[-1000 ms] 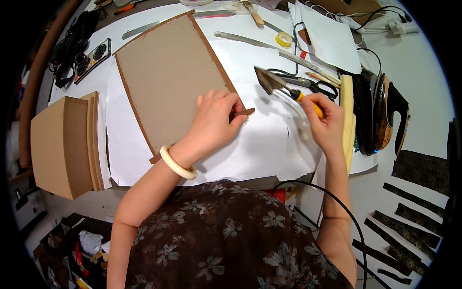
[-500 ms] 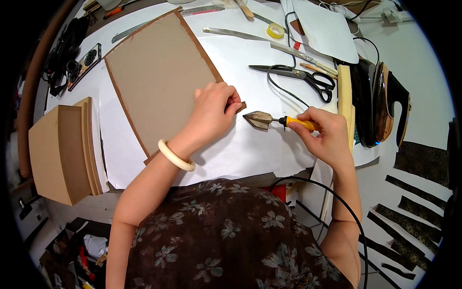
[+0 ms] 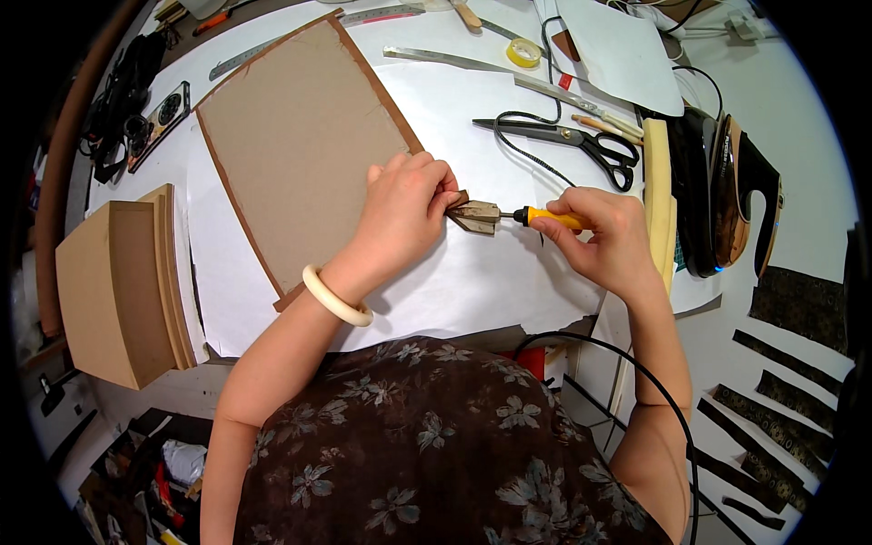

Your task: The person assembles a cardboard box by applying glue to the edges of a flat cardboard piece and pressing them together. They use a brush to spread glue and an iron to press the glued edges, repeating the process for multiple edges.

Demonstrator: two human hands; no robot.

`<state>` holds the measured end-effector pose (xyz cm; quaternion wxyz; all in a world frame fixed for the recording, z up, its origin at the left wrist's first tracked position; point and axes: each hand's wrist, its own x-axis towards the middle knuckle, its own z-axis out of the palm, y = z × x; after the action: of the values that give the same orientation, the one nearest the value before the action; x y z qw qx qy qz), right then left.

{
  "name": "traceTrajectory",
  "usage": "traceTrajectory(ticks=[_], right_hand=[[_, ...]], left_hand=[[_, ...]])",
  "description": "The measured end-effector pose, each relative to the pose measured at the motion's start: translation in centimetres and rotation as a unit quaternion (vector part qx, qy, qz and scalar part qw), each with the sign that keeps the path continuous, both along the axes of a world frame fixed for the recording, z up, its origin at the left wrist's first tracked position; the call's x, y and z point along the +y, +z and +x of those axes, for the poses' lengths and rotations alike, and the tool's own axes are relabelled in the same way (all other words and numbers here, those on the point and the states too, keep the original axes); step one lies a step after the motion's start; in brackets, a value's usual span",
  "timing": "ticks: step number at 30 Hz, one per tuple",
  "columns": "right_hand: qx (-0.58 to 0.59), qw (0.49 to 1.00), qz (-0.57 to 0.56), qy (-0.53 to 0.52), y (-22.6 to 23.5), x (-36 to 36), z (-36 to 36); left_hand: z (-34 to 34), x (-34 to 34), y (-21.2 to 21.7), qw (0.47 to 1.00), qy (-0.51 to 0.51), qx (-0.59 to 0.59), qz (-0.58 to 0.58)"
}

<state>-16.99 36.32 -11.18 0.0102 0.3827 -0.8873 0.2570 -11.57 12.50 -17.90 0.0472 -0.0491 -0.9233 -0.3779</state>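
A grey-beige panel (image 3: 300, 145) with brown edging lies slanted on white paper. My left hand (image 3: 400, 209), with a cream bangle on its wrist, rests at the panel's lower right side. Its thumb and fingers pinch a small end of the brown edging (image 3: 462, 196). From the right, my right hand (image 3: 607, 238) grips the yellow handle of a corded electric iron (image 3: 478, 218) with a pointed metal head. The head's tip meets the brown end beside my left fingertips; the exact contact is hidden by the fingers.
Black scissors (image 3: 599, 150), a yellow tape roll (image 3: 523, 53) and metal rulers (image 3: 454, 60) lie beyond my hands. A clothes iron (image 3: 731, 195) stands at the right, beside a cream bar (image 3: 660, 200). Brown boards (image 3: 113, 291) stand at the left. A black cable (image 3: 649, 368) loops past my right arm.
My right hand has moved the electric iron slightly left, bringing its head from a small gap to the brown end. My left hand keeps its pinch, almost unmoved.
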Motion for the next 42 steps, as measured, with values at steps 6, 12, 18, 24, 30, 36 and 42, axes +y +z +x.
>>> traceTrajectory(ticks=[6,12,18,24,30,36,42], right_hand=[[0.009,1.0,0.014,0.024,0.1,-0.1,-0.7],[0.019,0.999,0.032,0.039,0.1,-0.2,-1.6],[0.019,1.0,0.024,0.008,-0.3,-0.3,-2.0],[-0.054,0.995,-0.045,-0.073,-0.2,0.4,-2.6],[-0.03,0.999,-0.004,-0.024,1.4,0.3,-3.6],[-0.052,0.997,0.004,0.053,1.0,-0.6,-3.6],[-0.046,0.995,0.017,0.088,0.8,-1.5,-3.9]], left_hand=[[0.1,0.1,0.0,1.0,-0.002,-0.006,-0.005],[-0.1,-0.1,0.3,0.997,0.006,-0.015,0.072],[2.1,-3.5,2.6,0.988,0.059,-0.058,0.13],[6.1,-5.2,3.0,0.995,0.062,-0.073,0.009],[6.5,-5.5,2.8,0.996,0.052,-0.078,-0.006],[6.5,-5.3,2.3,0.994,0.078,-0.072,0.007],[7.4,-4.9,3.7,0.989,0.109,-0.09,0.037]])
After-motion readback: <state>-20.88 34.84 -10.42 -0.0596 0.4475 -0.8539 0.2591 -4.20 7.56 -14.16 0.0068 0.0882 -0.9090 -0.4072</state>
